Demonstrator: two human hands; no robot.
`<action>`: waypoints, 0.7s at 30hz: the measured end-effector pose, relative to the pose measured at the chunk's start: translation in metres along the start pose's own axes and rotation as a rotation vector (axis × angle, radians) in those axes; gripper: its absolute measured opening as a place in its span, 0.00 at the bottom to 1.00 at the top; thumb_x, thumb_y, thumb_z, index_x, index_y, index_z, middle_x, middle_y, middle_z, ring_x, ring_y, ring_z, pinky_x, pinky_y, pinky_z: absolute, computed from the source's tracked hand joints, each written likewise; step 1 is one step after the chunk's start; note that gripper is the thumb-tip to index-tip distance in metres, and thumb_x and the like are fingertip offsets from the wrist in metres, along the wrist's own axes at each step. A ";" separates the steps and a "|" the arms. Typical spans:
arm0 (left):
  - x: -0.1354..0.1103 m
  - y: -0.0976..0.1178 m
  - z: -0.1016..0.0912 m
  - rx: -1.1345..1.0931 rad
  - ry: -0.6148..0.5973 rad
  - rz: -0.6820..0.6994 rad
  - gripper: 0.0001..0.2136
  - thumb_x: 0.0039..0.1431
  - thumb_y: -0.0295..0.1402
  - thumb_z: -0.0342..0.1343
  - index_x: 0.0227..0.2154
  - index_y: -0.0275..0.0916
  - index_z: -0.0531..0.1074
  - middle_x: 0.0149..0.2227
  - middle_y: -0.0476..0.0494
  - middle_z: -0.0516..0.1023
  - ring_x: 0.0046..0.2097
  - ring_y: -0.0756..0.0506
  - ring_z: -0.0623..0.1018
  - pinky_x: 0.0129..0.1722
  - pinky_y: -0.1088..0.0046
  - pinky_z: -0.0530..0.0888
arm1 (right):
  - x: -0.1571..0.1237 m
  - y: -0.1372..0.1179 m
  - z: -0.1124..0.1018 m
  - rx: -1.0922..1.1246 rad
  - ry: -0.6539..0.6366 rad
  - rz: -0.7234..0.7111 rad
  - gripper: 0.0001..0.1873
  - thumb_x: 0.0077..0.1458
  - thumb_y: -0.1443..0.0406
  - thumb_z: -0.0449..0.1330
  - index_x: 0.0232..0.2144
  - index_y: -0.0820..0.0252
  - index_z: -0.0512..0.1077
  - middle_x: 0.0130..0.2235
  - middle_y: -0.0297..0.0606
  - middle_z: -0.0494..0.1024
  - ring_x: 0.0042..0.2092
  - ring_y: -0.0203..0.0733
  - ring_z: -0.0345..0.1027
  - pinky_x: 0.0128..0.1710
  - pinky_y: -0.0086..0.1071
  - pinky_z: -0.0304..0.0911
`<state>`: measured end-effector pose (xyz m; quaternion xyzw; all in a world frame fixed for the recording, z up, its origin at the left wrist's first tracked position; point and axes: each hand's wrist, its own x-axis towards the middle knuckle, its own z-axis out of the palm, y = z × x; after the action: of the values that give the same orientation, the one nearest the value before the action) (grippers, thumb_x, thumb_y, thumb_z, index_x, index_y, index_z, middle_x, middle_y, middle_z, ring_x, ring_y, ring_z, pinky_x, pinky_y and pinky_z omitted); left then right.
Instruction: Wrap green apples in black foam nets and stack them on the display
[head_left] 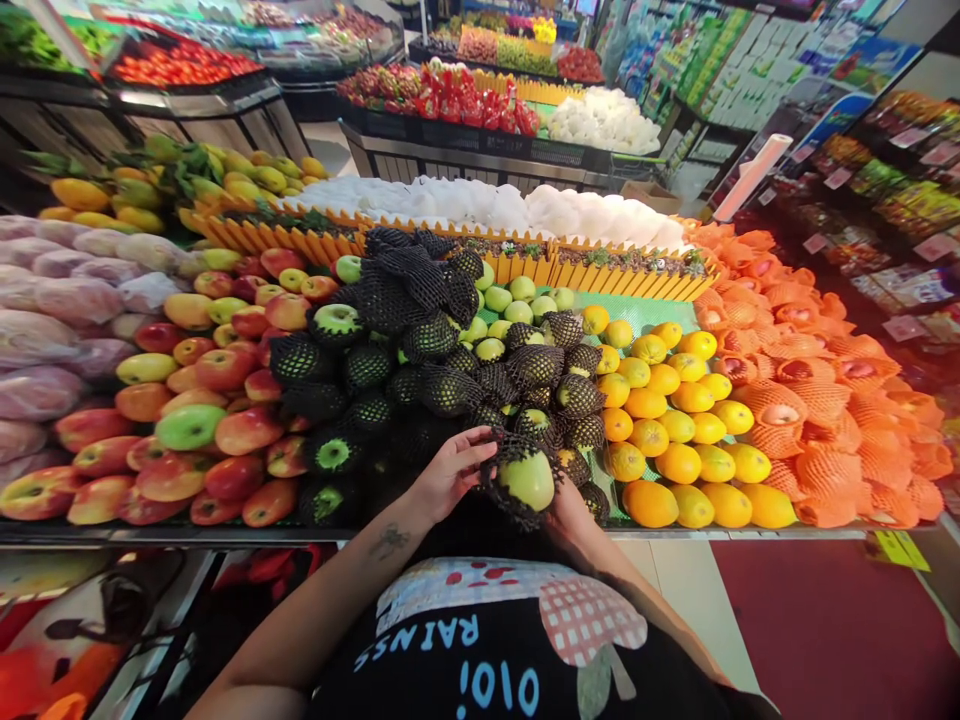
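A green apple (528,478) sits half inside a black foam net sleeve (501,462) at the front edge of the fruit stand. My left hand (448,470) pinches the sleeve's upper left rim with its fingers closed. My right hand (570,512) is under and behind the apple, mostly hidden, cupping it from below. Right behind them lies a heap of green apples in black nets (420,350), with bare green apples (517,300) further back.
Red and yellow apples (217,400) fill the left of the stand, oranges (675,420) the right, then fruit in orange nets (817,390). White-netted fruit (510,205) lies behind an orange fence. The stand's front edge (187,533) runs across; red floor (825,620) lies at right.
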<state>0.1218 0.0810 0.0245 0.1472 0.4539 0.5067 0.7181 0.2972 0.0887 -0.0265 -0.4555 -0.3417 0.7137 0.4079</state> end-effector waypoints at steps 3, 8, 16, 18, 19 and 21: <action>-0.001 -0.010 -0.003 0.036 0.035 0.087 0.20 0.36 0.31 0.75 0.36 0.38 0.79 0.35 0.51 0.81 0.36 0.52 0.78 0.36 0.80 0.74 | 0.002 0.001 0.000 0.087 0.107 -0.016 0.19 0.47 0.48 0.65 0.37 0.48 0.71 0.37 0.36 0.80 0.39 0.49 0.72 0.36 0.40 0.68; -0.004 -0.024 -0.011 0.066 0.014 -0.020 0.22 0.49 0.42 0.69 0.47 0.42 0.77 0.51 0.43 0.79 0.53 0.41 0.76 0.47 0.69 0.74 | -0.001 -0.008 -0.003 0.064 0.190 -0.084 0.14 0.49 0.51 0.65 0.32 0.49 0.68 0.32 0.29 0.73 0.33 0.40 0.65 0.34 0.33 0.64; -0.001 -0.027 -0.008 0.106 -0.019 -0.024 0.31 0.37 0.33 0.74 0.48 0.39 0.72 0.45 0.42 0.82 0.47 0.40 0.80 0.49 0.64 0.74 | -0.008 -0.034 -0.003 -0.036 0.139 -0.048 0.15 0.47 0.51 0.70 0.29 0.52 0.74 0.34 0.31 0.71 0.35 0.38 0.64 0.26 0.26 0.62; 0.001 -0.028 -0.009 0.064 -0.036 0.001 0.32 0.34 0.32 0.74 0.47 0.38 0.73 0.44 0.42 0.82 0.47 0.40 0.80 0.48 0.65 0.74 | -0.005 -0.040 -0.006 0.037 0.137 0.014 0.16 0.46 0.50 0.70 0.30 0.52 0.74 0.35 0.31 0.74 0.36 0.38 0.65 0.28 0.27 0.65; 0.002 -0.029 -0.011 0.050 -0.054 0.032 0.32 0.32 0.31 0.74 0.47 0.38 0.73 0.44 0.42 0.82 0.47 0.40 0.80 0.49 0.65 0.74 | -0.003 -0.041 -0.007 0.071 0.134 0.060 0.16 0.46 0.50 0.70 0.31 0.52 0.75 0.35 0.32 0.75 0.35 0.38 0.66 0.29 0.27 0.66; 0.003 -0.031 -0.016 0.046 -0.093 0.080 0.34 0.30 0.29 0.75 0.47 0.39 0.73 0.45 0.42 0.82 0.48 0.39 0.79 0.50 0.64 0.74 | 0.002 -0.038 -0.008 0.097 0.121 0.145 0.17 0.46 0.50 0.70 0.33 0.53 0.76 0.36 0.33 0.78 0.32 0.38 0.66 0.26 0.28 0.64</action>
<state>0.1276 0.0659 -0.0063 0.2048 0.4255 0.5170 0.7139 0.3139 0.1074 0.0025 -0.5010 -0.2478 0.7282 0.3968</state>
